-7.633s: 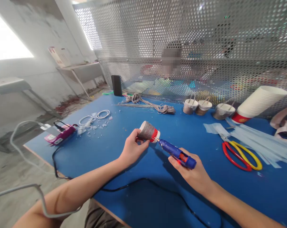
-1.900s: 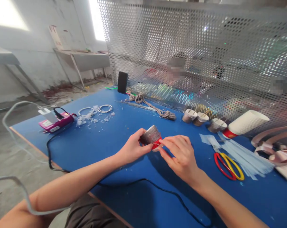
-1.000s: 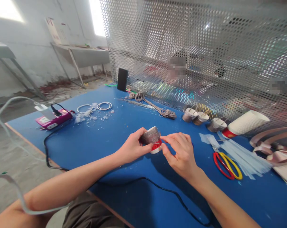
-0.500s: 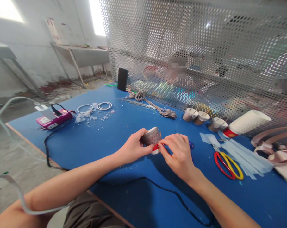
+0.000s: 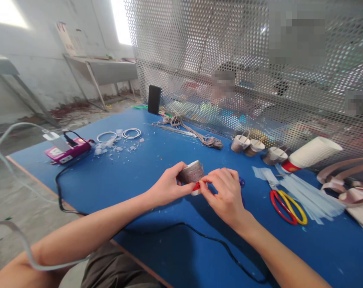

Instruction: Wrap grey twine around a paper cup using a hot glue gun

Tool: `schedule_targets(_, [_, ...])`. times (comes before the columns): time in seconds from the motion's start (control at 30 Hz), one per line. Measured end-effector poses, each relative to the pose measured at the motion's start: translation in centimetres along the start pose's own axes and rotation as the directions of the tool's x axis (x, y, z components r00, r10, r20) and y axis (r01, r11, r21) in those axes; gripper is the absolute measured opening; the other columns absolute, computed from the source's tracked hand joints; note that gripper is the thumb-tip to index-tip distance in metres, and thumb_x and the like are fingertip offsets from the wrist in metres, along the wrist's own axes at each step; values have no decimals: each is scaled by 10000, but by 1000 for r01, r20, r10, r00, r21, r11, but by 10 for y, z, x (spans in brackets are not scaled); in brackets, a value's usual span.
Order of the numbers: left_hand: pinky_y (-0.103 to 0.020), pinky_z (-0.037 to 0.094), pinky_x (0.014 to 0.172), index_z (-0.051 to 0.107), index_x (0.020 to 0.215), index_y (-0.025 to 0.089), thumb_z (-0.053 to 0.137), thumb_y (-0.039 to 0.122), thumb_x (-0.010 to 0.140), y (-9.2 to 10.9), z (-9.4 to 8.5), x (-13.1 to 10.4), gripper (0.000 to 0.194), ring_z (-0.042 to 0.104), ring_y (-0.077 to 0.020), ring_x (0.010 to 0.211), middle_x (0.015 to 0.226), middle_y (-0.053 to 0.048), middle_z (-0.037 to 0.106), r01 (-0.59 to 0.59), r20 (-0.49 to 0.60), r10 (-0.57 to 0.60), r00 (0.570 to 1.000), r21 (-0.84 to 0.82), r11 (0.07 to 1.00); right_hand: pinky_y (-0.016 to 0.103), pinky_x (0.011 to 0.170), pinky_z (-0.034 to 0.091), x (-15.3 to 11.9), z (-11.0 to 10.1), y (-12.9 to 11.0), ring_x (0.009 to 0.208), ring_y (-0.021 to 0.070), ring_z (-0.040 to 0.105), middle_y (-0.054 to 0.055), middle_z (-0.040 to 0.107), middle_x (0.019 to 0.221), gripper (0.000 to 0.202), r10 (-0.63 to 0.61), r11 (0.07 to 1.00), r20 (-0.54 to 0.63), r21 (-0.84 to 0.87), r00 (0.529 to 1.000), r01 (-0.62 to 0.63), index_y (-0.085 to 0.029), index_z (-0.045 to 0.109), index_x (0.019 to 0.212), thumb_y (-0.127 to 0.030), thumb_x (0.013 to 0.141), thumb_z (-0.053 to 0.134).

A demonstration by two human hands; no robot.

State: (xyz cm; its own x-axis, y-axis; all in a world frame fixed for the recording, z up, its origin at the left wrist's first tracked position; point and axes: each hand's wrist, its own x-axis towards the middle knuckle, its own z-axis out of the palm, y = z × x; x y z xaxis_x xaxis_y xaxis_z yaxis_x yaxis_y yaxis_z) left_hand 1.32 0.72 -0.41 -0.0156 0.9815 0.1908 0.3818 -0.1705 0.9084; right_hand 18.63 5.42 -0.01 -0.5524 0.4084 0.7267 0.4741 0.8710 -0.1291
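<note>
A small paper cup [image 5: 192,173] wrapped in grey-brown cord is tilted above the blue table, its red and white end toward me. My left hand [image 5: 168,185] is closed around it, thumb along the lower side. Thumb and fingertips of my right hand [image 5: 223,192] are pinched together at the red band; what they hold is too small to make out. Scissors [image 5: 289,208] with red and yellow handles lie to the right, beside pale strips [image 5: 311,198]. Cord-wrapped cups [image 5: 240,144] stand near the mesh.
A stack of white cups [image 5: 315,154] leans at the right by pink ribbon [image 5: 346,176]. Bundled cord [image 5: 209,141] and a phone [image 5: 154,99] are near the mesh screen [image 5: 181,52]. A purple power strip [image 5: 69,153] sits left; a black cable [image 5: 211,238] crosses in front.
Both hands keep nearly the same position on the wrapped cup. The fingertips of my right hand have shifted very slightly left. A blurred shape now shows behind the mesh at the upper right.
</note>
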Motion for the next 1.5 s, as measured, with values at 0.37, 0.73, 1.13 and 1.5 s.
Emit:
schedule_targets(0.37, [-211,382,549,512,753,157,605,308,707,-2,0,-1,184,447,-89,582,636,52,484,9,-30,-8,1000,19,1000,312,702,335,3,-1,-5,642,130,539,-37,588,630,159,127,983,38,130,991,-131,-201,537,657,-149,796,594])
schedule_targets(0.73, [-203,361,537,491,718,161,609,339,693,1,-1,-1,215,408,-83,577,617,58,442,-10,-33,12,999,52,999,311,673,361,5,-1,1,623,136,542,-44,545,591,191,300,923,149,205,942,-327,-206,496,592,-173,755,590])
schedule_targets(1.13, [-210,359,552,473,707,171,597,280,680,0,-4,2,167,411,-86,579,619,64,430,44,-35,-45,998,-21,999,334,704,396,7,-7,1,707,164,541,-7,589,716,95,300,890,177,301,937,-342,-209,551,714,-253,792,583])
schedule_targets(1.5, [-251,421,604,477,721,185,382,447,863,-7,-11,15,313,465,-126,625,647,32,462,120,-84,-130,988,-117,986,260,651,457,11,-15,2,684,132,546,5,586,764,83,389,809,97,441,916,-389,-196,586,856,-249,852,522])
